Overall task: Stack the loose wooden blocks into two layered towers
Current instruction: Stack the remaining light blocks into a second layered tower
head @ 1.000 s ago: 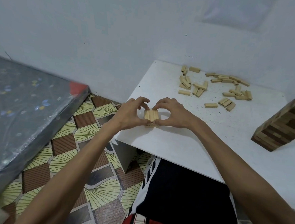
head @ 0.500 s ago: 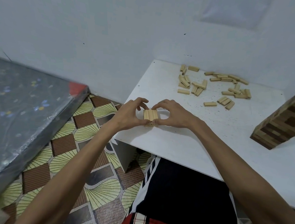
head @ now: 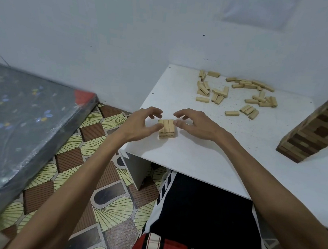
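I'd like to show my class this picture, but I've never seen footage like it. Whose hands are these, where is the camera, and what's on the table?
No machine here: a person wears a camera on the head, so you look down along both arms. The left hand and right hand sit either side of a low stack of wooden blocks on a white table. The thumbs touch its sides, the fingers are lifted, and neither hand holds anything. More loose blocks lie scattered at the table's far side, and a taller tower of light and dark blocks stands at the right.
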A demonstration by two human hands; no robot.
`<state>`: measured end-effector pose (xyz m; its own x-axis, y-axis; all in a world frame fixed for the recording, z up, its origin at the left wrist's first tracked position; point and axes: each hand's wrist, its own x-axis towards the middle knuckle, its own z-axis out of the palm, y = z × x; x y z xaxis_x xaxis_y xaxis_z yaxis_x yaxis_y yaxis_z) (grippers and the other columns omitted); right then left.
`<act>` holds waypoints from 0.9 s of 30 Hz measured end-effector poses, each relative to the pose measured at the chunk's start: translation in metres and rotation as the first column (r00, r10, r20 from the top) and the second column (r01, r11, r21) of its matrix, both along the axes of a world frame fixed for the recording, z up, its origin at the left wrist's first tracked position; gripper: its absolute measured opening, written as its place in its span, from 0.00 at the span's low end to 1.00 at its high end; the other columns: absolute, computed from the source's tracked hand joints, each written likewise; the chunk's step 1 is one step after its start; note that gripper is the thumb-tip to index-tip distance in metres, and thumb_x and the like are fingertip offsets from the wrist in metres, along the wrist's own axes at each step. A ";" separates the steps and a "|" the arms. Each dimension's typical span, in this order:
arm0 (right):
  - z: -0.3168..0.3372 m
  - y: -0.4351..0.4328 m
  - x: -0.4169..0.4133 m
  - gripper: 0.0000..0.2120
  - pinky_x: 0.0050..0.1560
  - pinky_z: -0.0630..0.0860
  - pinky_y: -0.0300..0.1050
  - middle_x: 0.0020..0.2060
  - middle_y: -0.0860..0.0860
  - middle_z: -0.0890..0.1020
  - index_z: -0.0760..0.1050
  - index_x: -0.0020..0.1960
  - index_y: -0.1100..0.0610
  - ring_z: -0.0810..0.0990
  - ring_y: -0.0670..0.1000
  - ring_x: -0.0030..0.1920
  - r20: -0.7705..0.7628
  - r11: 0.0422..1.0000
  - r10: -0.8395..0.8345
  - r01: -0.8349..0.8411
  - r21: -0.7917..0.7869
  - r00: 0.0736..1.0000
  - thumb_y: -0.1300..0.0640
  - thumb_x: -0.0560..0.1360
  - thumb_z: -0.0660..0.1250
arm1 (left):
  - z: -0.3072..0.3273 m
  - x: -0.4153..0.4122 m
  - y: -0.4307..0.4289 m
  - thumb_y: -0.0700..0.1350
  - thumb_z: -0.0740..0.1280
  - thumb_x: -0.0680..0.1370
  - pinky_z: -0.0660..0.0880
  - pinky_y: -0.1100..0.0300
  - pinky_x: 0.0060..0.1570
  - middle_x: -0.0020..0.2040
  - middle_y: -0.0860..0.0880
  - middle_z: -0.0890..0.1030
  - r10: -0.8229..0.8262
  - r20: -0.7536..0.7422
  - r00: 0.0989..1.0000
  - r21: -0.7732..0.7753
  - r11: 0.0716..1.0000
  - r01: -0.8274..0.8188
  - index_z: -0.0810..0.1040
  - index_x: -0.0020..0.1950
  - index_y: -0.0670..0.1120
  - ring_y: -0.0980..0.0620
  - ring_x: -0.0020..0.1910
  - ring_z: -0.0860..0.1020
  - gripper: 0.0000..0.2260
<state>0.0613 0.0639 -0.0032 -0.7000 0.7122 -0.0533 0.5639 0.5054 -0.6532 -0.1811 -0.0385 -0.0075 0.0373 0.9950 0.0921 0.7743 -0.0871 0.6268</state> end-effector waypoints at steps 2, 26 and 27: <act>0.002 -0.002 0.006 0.21 0.62 0.74 0.46 0.65 0.42 0.79 0.76 0.69 0.48 0.77 0.45 0.62 -0.009 1.000 -0.018 0.018 0.017 1.000 0.38 0.81 0.64 | 0.001 0.007 0.004 0.60 0.68 0.79 0.73 0.54 0.60 0.61 0.60 0.81 0.004 0.016 1.000 0.023 1.000 -0.004 0.77 0.67 0.54 0.60 0.59 0.77 0.19; 0.004 0.053 0.106 0.13 0.59 0.76 0.53 0.65 0.53 0.79 0.79 0.65 0.56 0.75 0.56 0.65 0.151 0.892 -0.384 0.324 0.316 0.911 0.59 0.81 0.66 | 0.019 0.116 0.130 0.46 0.69 0.80 0.72 0.62 0.56 0.63 0.51 0.81 -0.181 -0.112 0.977 -0.014 0.984 0.180 0.79 0.65 0.45 0.51 0.58 0.79 0.14; 0.000 0.057 0.110 0.14 0.56 0.76 0.51 0.65 0.54 0.79 0.79 0.65 0.57 0.74 0.57 0.66 0.164 0.875 -0.416 0.344 0.341 0.894 0.62 0.81 0.65 | 0.017 0.117 0.137 0.45 0.69 0.80 0.71 0.63 0.55 0.63 0.50 0.81 -0.177 -0.118 0.977 -0.028 0.984 0.175 0.78 0.66 0.45 0.51 0.58 0.79 0.14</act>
